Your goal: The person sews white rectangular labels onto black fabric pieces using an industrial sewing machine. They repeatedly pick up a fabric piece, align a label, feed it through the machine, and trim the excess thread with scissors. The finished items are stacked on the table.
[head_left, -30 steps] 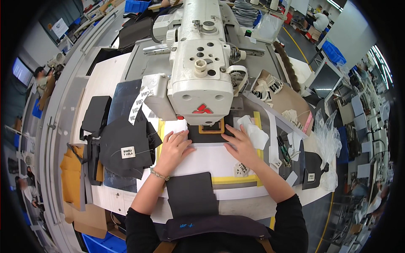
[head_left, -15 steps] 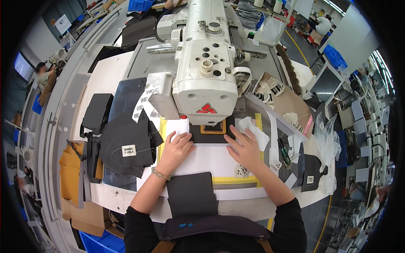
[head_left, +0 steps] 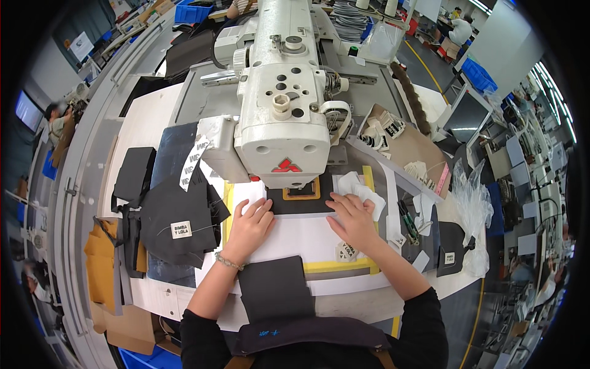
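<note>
A dark fabric piece (head_left: 295, 207) lies flat on the white work plate (head_left: 289, 237), under the head of a large white industrial sewing machine (head_left: 284, 138). A yellowish-orange rectangular clamp frame (head_left: 302, 192) presses on its middle. My left hand (head_left: 251, 227) rests flat with its fingers apart, fingertips by the fabric's left edge. At the opposite edge is my right hand (head_left: 353, 220), fingers stretched forward and holding nothing I can see. Small printed labels (head_left: 346, 251) lie beside my right wrist. Nearer me is a stack of black fabric pieces (head_left: 276, 288).
Black fabric pieces (head_left: 175, 224) with a sewn-on label are piled at left, near mustard-coloured fabric (head_left: 102, 261). A cardboard tray (head_left: 409, 147) of labels stands at right, with green-handled snips (head_left: 408, 222) and a clear plastic bag (head_left: 472, 203) nearby.
The whole view has shifted slightly, so the machine appears further left and lower. My right fingers have drawn a little closer together. Both hands stay at the fabric's edges.
</note>
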Tool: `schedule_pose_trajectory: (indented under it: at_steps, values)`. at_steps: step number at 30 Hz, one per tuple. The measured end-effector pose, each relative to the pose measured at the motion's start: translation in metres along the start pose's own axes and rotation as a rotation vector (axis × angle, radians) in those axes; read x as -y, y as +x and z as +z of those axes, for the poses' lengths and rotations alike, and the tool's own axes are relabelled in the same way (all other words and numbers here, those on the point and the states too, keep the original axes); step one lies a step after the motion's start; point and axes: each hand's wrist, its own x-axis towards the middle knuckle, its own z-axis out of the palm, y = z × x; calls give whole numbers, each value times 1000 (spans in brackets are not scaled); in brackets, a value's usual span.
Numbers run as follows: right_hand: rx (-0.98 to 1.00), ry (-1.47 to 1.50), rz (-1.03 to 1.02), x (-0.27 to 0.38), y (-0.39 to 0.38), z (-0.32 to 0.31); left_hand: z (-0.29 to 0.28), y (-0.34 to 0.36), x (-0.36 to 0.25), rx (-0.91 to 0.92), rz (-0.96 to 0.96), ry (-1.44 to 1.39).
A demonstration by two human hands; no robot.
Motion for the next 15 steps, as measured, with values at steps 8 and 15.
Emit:
schedule_pose_trajectory:
  at_steps: [8, 15]
  values:
    - [10, -51, 51, -1, 4, 14, 1, -1, 0, 11, -12, 2]
    - [23, 0, 59, -2, 5, 13, 0, 0, 0, 16, -10, -6]
